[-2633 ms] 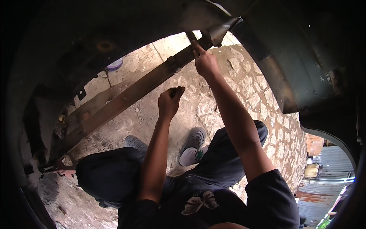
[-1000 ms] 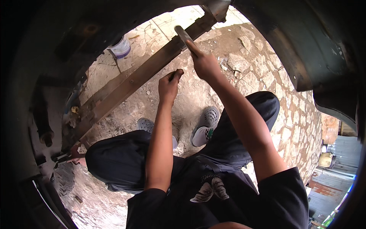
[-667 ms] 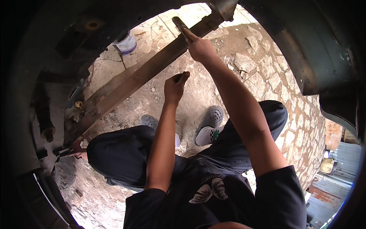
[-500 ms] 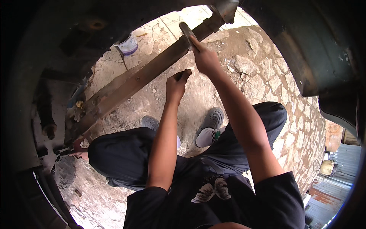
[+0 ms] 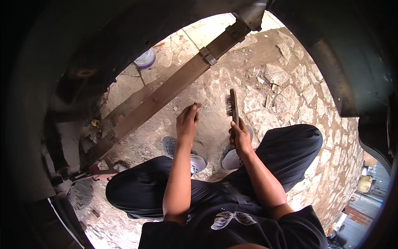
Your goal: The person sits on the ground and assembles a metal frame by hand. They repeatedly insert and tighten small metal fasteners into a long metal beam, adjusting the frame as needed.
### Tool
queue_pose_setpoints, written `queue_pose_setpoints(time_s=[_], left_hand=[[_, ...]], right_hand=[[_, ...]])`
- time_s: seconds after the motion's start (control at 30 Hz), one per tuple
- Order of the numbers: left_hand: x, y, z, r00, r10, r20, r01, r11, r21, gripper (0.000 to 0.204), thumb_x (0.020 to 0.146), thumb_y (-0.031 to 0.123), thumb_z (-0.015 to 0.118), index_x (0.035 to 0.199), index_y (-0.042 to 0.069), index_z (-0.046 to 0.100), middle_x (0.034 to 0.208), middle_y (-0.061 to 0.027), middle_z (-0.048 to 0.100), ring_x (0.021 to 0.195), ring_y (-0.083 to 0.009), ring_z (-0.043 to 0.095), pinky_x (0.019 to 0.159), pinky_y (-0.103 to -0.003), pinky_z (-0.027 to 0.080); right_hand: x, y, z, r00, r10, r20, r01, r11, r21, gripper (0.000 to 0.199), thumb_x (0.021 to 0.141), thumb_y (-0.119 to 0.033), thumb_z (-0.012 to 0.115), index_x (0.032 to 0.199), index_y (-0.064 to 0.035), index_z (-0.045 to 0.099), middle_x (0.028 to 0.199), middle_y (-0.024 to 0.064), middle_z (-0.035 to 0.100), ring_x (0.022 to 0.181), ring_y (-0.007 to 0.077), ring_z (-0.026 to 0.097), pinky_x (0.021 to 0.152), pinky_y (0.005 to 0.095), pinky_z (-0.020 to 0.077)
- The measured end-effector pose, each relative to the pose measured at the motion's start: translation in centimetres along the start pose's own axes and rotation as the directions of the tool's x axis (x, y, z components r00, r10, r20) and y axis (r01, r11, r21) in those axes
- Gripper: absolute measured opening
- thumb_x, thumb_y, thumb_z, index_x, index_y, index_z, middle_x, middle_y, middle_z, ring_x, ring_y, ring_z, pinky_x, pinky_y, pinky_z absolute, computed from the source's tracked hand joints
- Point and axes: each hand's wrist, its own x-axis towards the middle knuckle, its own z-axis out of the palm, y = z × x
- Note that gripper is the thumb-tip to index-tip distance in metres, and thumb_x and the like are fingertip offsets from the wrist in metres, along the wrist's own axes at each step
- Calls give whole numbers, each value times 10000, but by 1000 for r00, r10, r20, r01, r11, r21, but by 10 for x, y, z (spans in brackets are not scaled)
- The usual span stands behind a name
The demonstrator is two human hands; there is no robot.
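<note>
My right hand [image 5: 241, 140] is wrapped round the handle of a wire brush [image 5: 234, 103], held upright over the ground with its dark bristles facing left. To the left, my left hand [image 5: 187, 123] is closed with the fingertips pinched together; a small brownish bit shows at the tips, too small to name. Beyond both hands a long rusty leaf spring [image 5: 166, 91] runs slantwise from lower left to upper right, with a metal clip [image 5: 208, 56] round it. Neither hand touches the spring.
Dark vehicle body parts [image 5: 331, 74] arch overhead and down both sides. A white and purple bucket [image 5: 145, 59] stands behind the spring. Under my feet lies rough stone paving [image 5: 286, 101] with loose chips. Corrugated metal sheets [image 5: 365, 211] are at far right.
My right hand has drawn the brush back from the leaf spring, toward me and to the right, turning it upright. My left hand has come slightly nearer to me, still closed.
</note>
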Motion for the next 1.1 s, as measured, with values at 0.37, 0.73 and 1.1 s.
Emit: queue_pose_setpoints(time_s=[0.37, 0.73, 1.1], left_hand=[[-7, -21, -16, 997, -39, -67, 38, 999, -23, 354, 1049, 283, 651, 1242, -11, 686, 903, -53, 689, 739, -105, 591, 703, -262, 510], [10, -45, 4, 999, 12, 51, -8, 997, -73, 249, 951, 11, 736, 1184, -61, 686, 977, -72, 703, 772, -117, 646, 757, -263, 557], [5, -40, -7, 997, -75, 4, 75, 989, -124, 250, 888, 7, 799, 1099, -58, 682, 987, -114, 745, 820, -169, 719, 704, -277, 577]], right_hand=[[48, 27, 26, 994, 108, 29, -108, 994, -18, 451, 1053, -298, 597, 1453, -140, 463, 839, 1, 514, 554, 97, 474, 449, 284, 384], [61, 75, 23, 776, -624, 88, 446, 446, -776, 689, 1009, -304, 669, 1581, -56, 375, 1448, 291, 519, 1254, 396, 592, 972, 443, 537], [31, 18, 44, 837, -284, 468, 274, 957, 91, 305, 1028, -102, 664, 1299, 25, 609, 1009, 64, 704, 915, 137, 669, 852, 295, 548]])
